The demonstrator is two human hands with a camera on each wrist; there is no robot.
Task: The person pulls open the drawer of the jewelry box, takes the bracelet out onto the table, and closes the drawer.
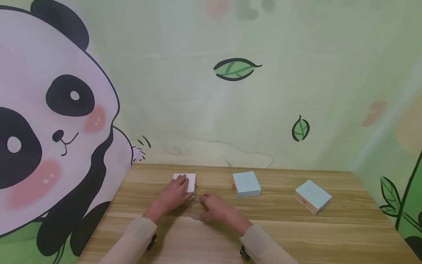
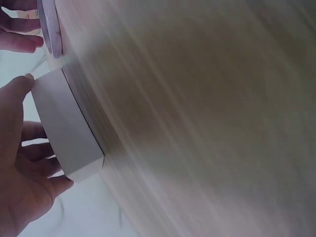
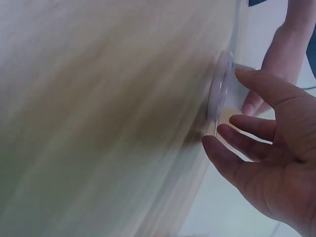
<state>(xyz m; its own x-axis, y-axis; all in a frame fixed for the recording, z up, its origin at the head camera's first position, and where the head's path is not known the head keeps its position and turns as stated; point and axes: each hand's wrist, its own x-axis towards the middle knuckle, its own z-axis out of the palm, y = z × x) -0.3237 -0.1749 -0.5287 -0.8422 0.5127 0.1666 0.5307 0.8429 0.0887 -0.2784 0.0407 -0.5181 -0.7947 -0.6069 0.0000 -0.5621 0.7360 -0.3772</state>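
Note:
My left hand (image 1: 173,194) rests on a small white box (image 1: 191,182), fingers spread over its top and thumb at the near right corner. In the left wrist view the box (image 2: 69,126) stands flat on the table, its long side facing the camera. A clear ring (image 1: 194,211), looking like a roll of transparent tape, lies flat in front of this box. Around its right edge is my right hand (image 1: 215,209), thumb and fingers apart. The right wrist view has the ring (image 3: 220,86) just beyond the loosely bent fingertips of the right hand (image 3: 276,133).
Two pale blue boxes stand farther right on the wooden table (image 1: 296,242): one in the middle (image 1: 246,183), one turned at an angle (image 1: 312,196). Behind the table hangs a green backdrop (image 1: 184,110) with a panda and leaves.

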